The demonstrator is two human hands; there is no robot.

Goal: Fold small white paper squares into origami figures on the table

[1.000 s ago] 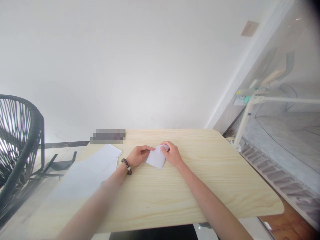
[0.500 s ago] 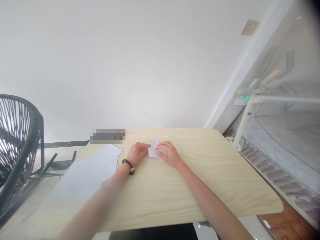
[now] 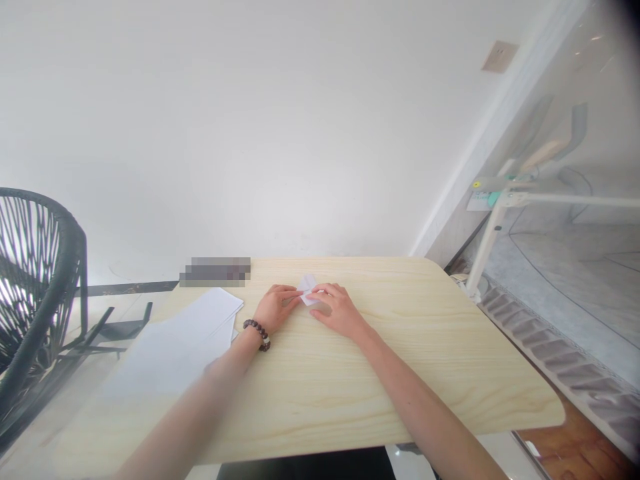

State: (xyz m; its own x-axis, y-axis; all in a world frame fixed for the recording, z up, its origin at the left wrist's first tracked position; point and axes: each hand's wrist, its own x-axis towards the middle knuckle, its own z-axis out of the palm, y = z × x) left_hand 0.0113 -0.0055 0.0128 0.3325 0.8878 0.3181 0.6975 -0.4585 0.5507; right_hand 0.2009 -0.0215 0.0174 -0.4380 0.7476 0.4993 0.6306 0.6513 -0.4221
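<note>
A small folded piece of white paper (image 3: 309,283) lies on the pale wooden table (image 3: 400,373), between my two hands. My left hand (image 3: 276,308) pinches its left edge with thumb and fingertips; a dark bead bracelet (image 3: 258,333) circles that wrist. From the other side, my right hand (image 3: 339,310) has its fingertips on the paper's right part, the thumb spread a little lower. The paper's near side now looks angled, with a crease running across it. My fingers partly cover it.
Loose white sheets (image 3: 170,353) lie overlapped on the table's left, beside my left forearm. A blurred-out dark object (image 3: 215,272) sits at the far left corner. A dark woven chair (image 3: 45,280) stands left; a white metal frame (image 3: 493,233) stands right.
The paper has gone from a squarish shape to a more pointed one, its lower part folded up. My right fingers have shifted slightly left over it; my left hand has barely moved.
</note>
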